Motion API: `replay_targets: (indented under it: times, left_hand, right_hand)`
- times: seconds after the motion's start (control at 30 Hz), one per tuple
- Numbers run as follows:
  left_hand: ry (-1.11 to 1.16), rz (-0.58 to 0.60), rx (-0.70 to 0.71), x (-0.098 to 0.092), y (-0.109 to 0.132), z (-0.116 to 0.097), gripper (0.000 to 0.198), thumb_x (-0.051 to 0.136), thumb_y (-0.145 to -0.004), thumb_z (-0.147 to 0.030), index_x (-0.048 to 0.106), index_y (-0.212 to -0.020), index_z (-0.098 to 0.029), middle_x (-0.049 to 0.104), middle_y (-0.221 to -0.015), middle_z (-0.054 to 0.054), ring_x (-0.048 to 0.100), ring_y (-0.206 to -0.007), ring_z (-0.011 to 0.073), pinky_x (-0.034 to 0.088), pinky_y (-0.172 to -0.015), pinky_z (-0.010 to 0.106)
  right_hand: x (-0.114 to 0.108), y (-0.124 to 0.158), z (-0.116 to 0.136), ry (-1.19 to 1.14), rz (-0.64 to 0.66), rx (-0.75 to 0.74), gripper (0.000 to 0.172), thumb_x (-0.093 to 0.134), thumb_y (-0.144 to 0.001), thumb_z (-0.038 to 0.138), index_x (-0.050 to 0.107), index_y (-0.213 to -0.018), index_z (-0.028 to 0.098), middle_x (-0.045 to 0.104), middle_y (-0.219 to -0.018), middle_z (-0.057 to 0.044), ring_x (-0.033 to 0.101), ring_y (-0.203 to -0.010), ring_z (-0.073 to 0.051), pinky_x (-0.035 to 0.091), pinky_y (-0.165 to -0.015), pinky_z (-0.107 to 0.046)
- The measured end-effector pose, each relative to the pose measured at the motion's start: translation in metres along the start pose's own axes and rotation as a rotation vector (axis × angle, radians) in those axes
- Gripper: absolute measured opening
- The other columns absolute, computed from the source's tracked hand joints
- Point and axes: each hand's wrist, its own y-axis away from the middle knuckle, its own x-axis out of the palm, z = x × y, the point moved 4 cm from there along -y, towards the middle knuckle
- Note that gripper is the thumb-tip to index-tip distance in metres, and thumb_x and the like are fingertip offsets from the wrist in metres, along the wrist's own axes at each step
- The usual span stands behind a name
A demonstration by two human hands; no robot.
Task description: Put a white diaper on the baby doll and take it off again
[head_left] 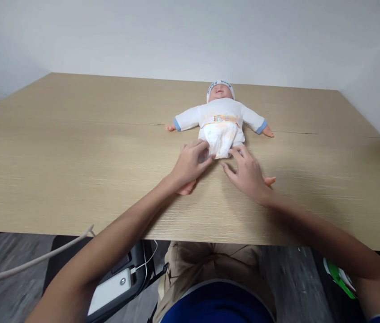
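A baby doll [221,105] lies on its back on the table, head away from me and arms spread. It wears a white top with blue cuffs, a white cap with blue lettering, and a white diaper [222,137] with an orange printed waistband. My left hand [193,162] is closed at the diaper's left leg edge, thumb and fingers pinching it. At the other leg edge, my right hand [246,172] touches the diaper with its fingertips, the thumb standing apart. Both hands and wrists partly hide the doll's legs; a foot shows beside each wrist.
The wooden table [92,157] reaches back to a pale wall [190,36]. Below its front edge at left are a grey-white cable [41,259] and a white device [111,289] with a thin lead. A green-and-white object [340,278] sits low at right.
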Motion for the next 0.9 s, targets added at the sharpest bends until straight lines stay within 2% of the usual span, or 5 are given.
replay_targets:
  times: [0.13,0.4,0.5,0.67,0.9]
  left_hand:
    - [0.099,-0.030,0.086,-0.002,0.000,0.000,0.018,0.063,-0.104,-0.037,0.060,-0.097,-0.021,0.066,-0.134,0.014,0.062,-0.124,0.0303,0.049,-0.107,0.045]
    - [0.131,0.006,-0.006,0.003,-0.006,0.005,0.025,0.063,-0.099,-0.039,0.048,-0.087,-0.023,0.056,-0.087,0.003,0.054,-0.091,0.0242,0.045,-0.085,0.038]
    - [0.225,-0.001,-0.052,0.005,-0.007,0.008,0.028,0.067,-0.098,-0.042,0.048,-0.087,-0.024,0.056,-0.084,0.000,0.055,-0.085,0.0216,0.046,-0.083,0.037]
    - [0.440,-0.068,-0.132,0.007,-0.004,0.009,0.033,0.076,-0.094,-0.042,0.054,-0.110,-0.023,0.072,-0.112,0.006,0.069,-0.108,0.0260,0.055,-0.096,0.041]
    - [0.567,-0.111,-0.254,0.007,0.010,0.013,0.053,0.085,-0.092,-0.042,0.049,-0.126,-0.022,0.071,-0.137,0.011,0.071,-0.129,0.0258,0.054,-0.114,0.043]
  right_hand:
    - [-0.002,-0.003,0.000,-0.079,0.012,-0.004,0.026,0.067,-0.100,0.028,0.066,-0.125,0.021,0.069,-0.137,-0.016,0.070,-0.123,-0.035,0.056,-0.105,-0.049]
    - [-0.004,-0.015,-0.003,-0.123,0.171,0.216,0.046,0.079,-0.095,0.043,0.060,-0.131,0.022,0.079,-0.117,-0.012,0.076,-0.105,-0.035,0.055,-0.086,-0.044]
    - [-0.002,-0.021,-0.007,-0.213,0.110,0.245,0.046,0.078,-0.095,0.044,0.054,-0.128,0.024,0.081,-0.120,-0.011,0.076,-0.100,-0.031,0.053,-0.084,-0.041]
    - [-0.003,-0.019,-0.020,-0.231,-0.049,0.303,0.044,0.079,-0.096,0.046,0.051,-0.124,0.027,0.083,-0.110,-0.007,0.075,-0.090,-0.027,0.052,-0.082,-0.041]
    - [-0.013,-0.009,-0.023,-0.241,-0.097,0.353,0.038,0.082,-0.093,0.056,0.062,-0.110,0.028,0.086,-0.102,-0.005,0.076,-0.088,-0.028,0.052,-0.082,-0.041]
